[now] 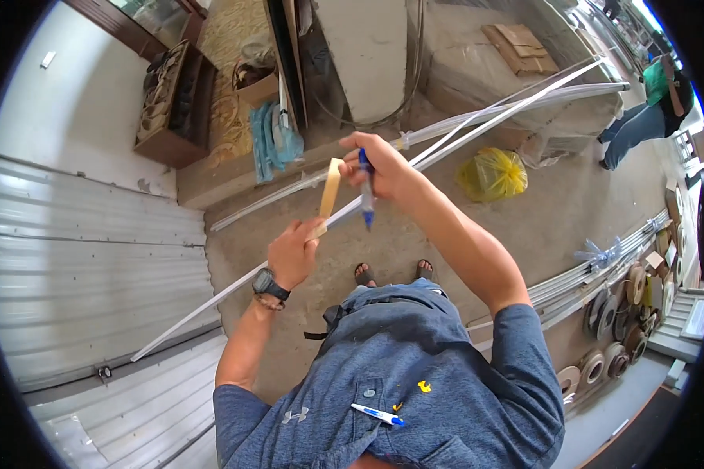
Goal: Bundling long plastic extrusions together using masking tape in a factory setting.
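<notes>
A long thin white strip point(195, 314) slants across the view in front of me, from the lower left to the upper right. My left hand point(292, 255) is closed around it and around the lower end of a short flat yellow strip point(331, 187). This yellow piece stands up toward my right hand point(380, 166), whose fingertips are close beside its top; I cannot tell if they touch. My right hand grips a blue-ended pen point(367, 202) with a clear barrel, pointing down over the white strip. Part of the white strip is hidden behind my right hand and forearm.
More long white strips point(540, 92) lie beyond, near a wrapped pallet. A yellow plastic bag point(493, 175) sits on the floor. Tape rolls point(593, 364) and bundled strips line the right side. A wooden shelf point(176, 105) stands far left; another person point(655, 109) is far right.
</notes>
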The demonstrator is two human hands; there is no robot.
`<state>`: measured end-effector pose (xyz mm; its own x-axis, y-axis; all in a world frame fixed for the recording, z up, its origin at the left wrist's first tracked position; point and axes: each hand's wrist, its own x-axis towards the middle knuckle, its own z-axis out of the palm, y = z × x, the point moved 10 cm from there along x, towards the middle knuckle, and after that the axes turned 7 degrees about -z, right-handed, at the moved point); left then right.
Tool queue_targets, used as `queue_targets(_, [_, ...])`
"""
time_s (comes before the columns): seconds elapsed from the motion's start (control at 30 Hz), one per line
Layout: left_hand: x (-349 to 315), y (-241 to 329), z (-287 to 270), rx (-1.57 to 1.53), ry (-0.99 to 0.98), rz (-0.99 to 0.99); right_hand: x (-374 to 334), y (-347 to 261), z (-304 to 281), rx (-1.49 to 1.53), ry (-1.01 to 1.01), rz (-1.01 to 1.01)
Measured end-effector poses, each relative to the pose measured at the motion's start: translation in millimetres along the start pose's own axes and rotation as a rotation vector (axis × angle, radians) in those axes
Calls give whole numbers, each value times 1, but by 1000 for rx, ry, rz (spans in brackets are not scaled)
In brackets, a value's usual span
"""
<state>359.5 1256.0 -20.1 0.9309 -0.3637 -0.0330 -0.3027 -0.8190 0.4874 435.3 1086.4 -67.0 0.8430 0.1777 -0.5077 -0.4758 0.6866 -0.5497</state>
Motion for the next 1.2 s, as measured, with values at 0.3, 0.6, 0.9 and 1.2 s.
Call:
queue_targets(0.3, [39,2,30,-313,-362,-39,-98,-53,-58,-4,99,-578])
queue_targets(0.6, [40,11,44,-690,-646,-296,-75,80,-72,-507,39,-199])
queue_targets(0.9, [22,25,11,-309,-302,-21,-50,-44,45,-1641,-126,-867])
queue_targets(1.2, [-9,29,8,-324,-94,107,49,75,43,-1511,-557,-57])
